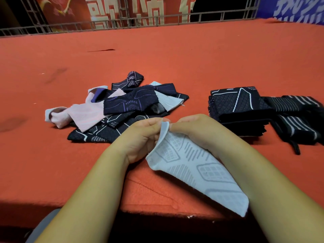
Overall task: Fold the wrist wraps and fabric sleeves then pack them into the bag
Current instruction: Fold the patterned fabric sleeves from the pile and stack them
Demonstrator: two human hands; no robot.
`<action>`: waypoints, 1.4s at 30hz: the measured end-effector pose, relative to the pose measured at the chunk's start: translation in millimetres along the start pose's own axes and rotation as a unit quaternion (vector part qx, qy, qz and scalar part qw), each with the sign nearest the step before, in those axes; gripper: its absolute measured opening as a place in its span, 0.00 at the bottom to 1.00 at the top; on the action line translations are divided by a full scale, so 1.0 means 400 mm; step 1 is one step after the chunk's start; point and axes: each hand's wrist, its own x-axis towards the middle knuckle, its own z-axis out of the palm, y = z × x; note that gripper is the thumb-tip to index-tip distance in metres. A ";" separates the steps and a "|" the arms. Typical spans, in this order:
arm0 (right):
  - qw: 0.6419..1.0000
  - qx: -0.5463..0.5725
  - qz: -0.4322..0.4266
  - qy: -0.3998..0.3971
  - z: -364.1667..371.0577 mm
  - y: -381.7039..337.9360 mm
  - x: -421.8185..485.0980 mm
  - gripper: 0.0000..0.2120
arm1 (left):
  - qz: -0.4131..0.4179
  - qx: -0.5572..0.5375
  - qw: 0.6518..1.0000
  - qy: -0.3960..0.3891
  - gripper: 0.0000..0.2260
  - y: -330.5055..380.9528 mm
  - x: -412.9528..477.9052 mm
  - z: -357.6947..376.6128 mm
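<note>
1. Our left hand (143, 137) is curled in, thumb and fingers pinching the top hem of the white sleeve (198, 174), just on our side of the loose pile (121, 109)
2. Our right hand (194, 130) matches it: fingers curled, pinching the same hem right beside the left
3. From that pinch the white sleeve slants down toward us and past the near edge of the red felt surface (175, 55), showing a grey grid-and-stripe pattern
4. The loose pile is a tangle of unfolded dark navy sleeves with white and purple lines, with pink and pale ones mixed in
5. Right of the pile, well apart, sits a folded stack (238, 106) of dark sleeves, and the striped black wrist wraps (294, 118) lie against its far side
6. We can read no label on any fabric; beyond the pile a red banner (140, 9) carries big white characters, cropped, and the blue banner (298, 7) is unreadable too
7. The red felt runs back behind the pile to a metal railing (210, 16)
</note>
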 end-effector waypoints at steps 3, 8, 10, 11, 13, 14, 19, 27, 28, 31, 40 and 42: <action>1.000 0.007 -0.005 0.004 -0.004 0.001 -0.001 0.12 | 0.034 0.001 0.999 0.020 0.13 0.007 -0.001 0.008; 0.996 -0.016 -0.035 0.079 0.006 0.002 0.009 0.08 | 0.091 -0.035 0.983 0.154 0.08 0.001 0.016 0.003; 0.990 -0.024 -0.064 0.121 0.011 0.007 0.017 0.08 | 0.099 0.000 0.981 0.167 0.11 0.001 0.024 -0.004; 0.986 -0.028 -0.081 0.141 0.011 0.010 0.020 0.09 | 0.097 0.020 0.982 0.160 0.15 0.003 0.028 -0.009; 0.978 -0.025 -0.112 0.172 0.009 0.014 0.023 0.10 | 0.068 0.033 0.987 0.139 0.27 0.010 0.028 -0.009; 0.975 -0.018 -0.124 0.182 0.008 0.016 0.022 0.10 | 0.048 0.032 0.989 0.135 0.33 0.013 0.027 -0.004; 0.962 0.082 -0.140 0.221 0.021 0.016 0.019 0.08 | 0.031 0.044 0.992 0.111 0.32 0.011 0.022 0.020; 0.979 0.100 -0.089 0.154 0.038 0.003 0.012 0.12 | 0.044 -0.095 0.984 0.142 0.13 0.001 0.009 0.023; 0.984 0.077 -0.074 0.141 0.034 0.004 0.011 0.15 | 0.046 -0.116 0.981 0.151 0.14 0.002 0.008 0.022; 0.989 0.035 -0.058 0.130 0.029 0.022 0.020 0.24 | 0.046 -0.177 0.969 0.167 0.17 0.012 0.006 0.018; 0.950 0.027 -0.189 0.248 0.031 0.052 0.049 0.18 | 0.100 0.006 0.990 0.104 0.36 -0.005 0.002 0.062; 0.950 0.036 -0.173 0.259 0.031 0.053 0.050 0.14 | 0.111 0.030 0.989 0.089 0.31 -0.014 0.007 0.055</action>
